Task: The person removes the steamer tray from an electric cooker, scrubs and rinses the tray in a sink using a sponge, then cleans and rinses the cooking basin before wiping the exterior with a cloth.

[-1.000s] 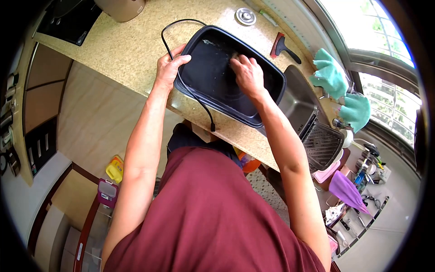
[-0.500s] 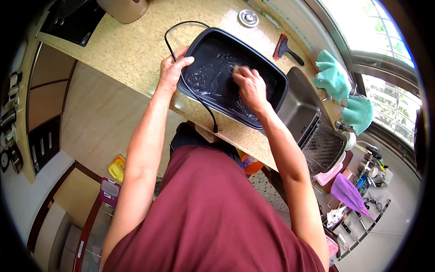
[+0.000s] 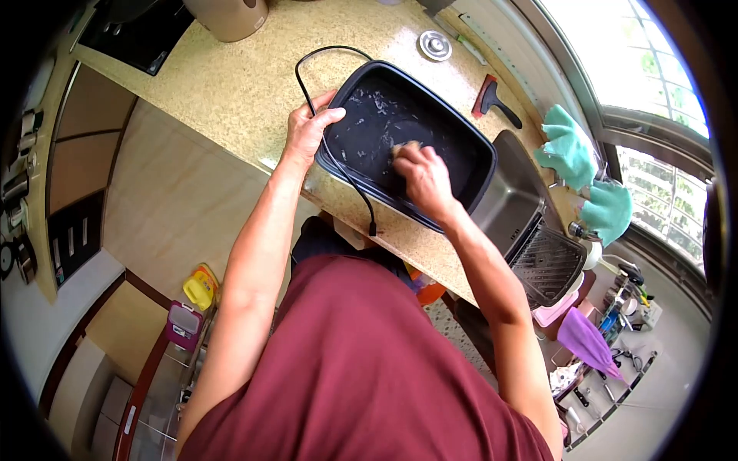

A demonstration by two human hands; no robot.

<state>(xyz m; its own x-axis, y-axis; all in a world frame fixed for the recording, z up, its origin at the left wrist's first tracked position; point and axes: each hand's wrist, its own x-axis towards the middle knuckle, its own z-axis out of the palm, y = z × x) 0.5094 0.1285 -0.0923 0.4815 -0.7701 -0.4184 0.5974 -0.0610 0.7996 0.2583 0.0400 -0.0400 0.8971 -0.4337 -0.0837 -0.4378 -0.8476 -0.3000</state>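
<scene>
A black rectangular pan (image 3: 430, 123) with a deep rim lies at the counter's front edge, streaked with whitish foam inside. My left hand (image 3: 309, 134) is closed on its left rim, thumb on top. A black cord (image 3: 348, 177) loops over the counter, passes by my left hand and hangs across the pan's near side, its plug end (image 3: 373, 229) lowest. Inside the pan, my right hand (image 3: 425, 178) presses a small tan sponge (image 3: 397, 147) against the bottom. My fingers cover most of the sponge.
Right of the pan is a steel sink (image 3: 511, 180) with a black ridged tray (image 3: 547, 265). Behind lie a squeegee-like scraper (image 3: 493, 104) and a round metal drain strainer (image 3: 435, 46). Teal gloves (image 3: 567, 146) hang by the window. A beige container (image 3: 227, 17) stands at the back left.
My right hand has moved the sponge slightly toward me and left within the pan. The foam streaks look thinner and differently spread. My left hand keeps its hold while the whole view has shifted a little.
</scene>
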